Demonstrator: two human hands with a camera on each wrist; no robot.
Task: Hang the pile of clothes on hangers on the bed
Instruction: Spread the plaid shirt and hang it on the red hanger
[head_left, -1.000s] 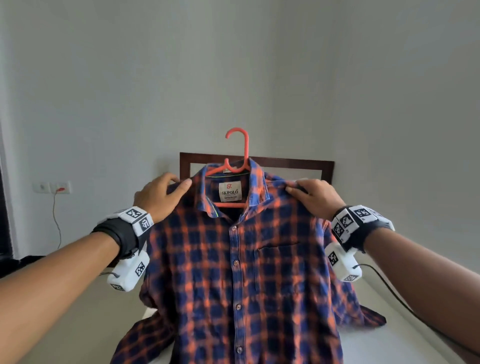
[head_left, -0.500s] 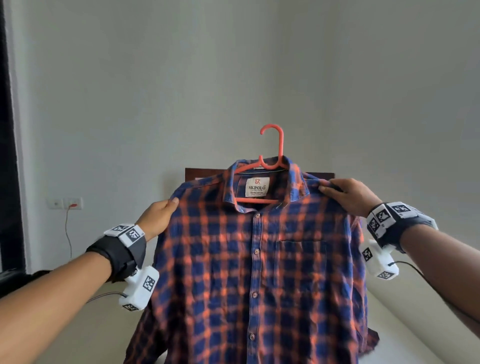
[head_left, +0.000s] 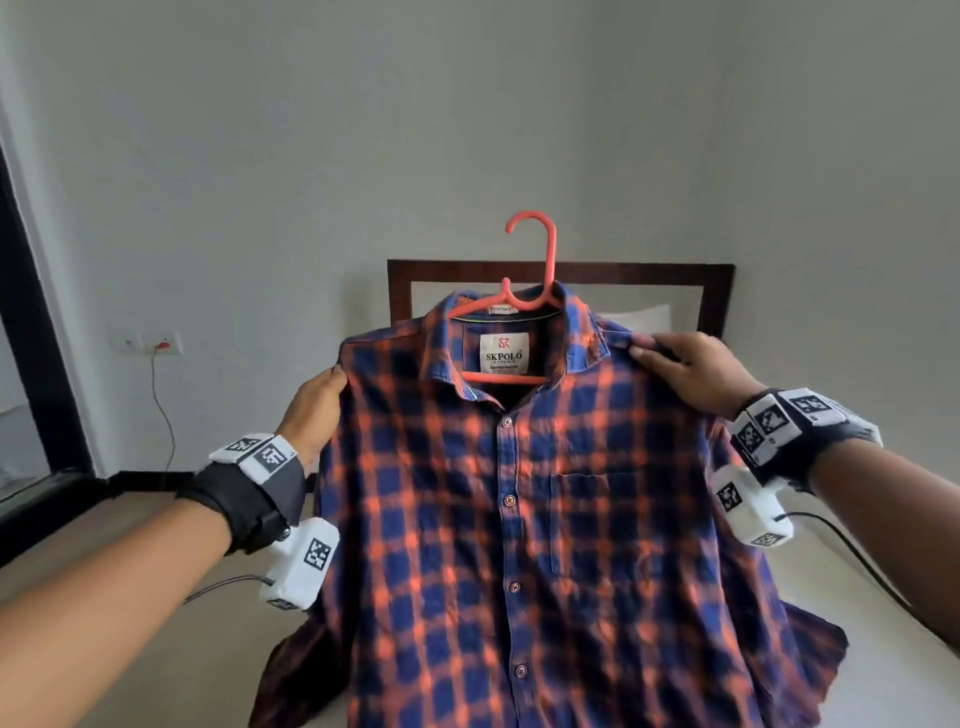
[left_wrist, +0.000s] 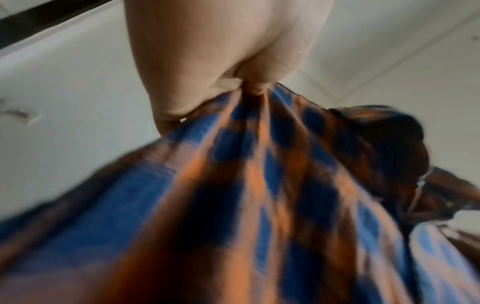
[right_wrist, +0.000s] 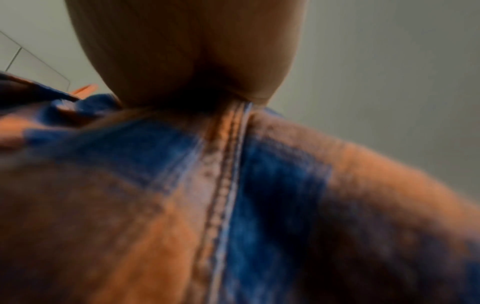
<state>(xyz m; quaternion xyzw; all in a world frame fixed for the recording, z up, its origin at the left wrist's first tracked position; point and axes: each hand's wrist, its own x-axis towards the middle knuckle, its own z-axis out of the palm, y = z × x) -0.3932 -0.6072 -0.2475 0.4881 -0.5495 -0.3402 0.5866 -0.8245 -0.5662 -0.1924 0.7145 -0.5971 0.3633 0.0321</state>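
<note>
Now my left hand (head_left: 317, 410) and right hand (head_left: 691, 371) pinch the plaid shirt (head_left: 519, 519) at its shoulders; I should keep the orange hanger (head_left: 524, 291) centred.

This is a bedroom in a home. In the centre of the head view a dark wooden headboard (head_left: 561, 271) stands against a plain grey wall (head_left: 311, 156), with a white pillow (head_left: 644, 318) below it and the pale bed (head_left: 883, 675) at lower right. At left a wall socket (head_left: 148, 344) has a wire hanging down, and a dark frame (head_left: 41, 364) runs along the left edge.
</note>
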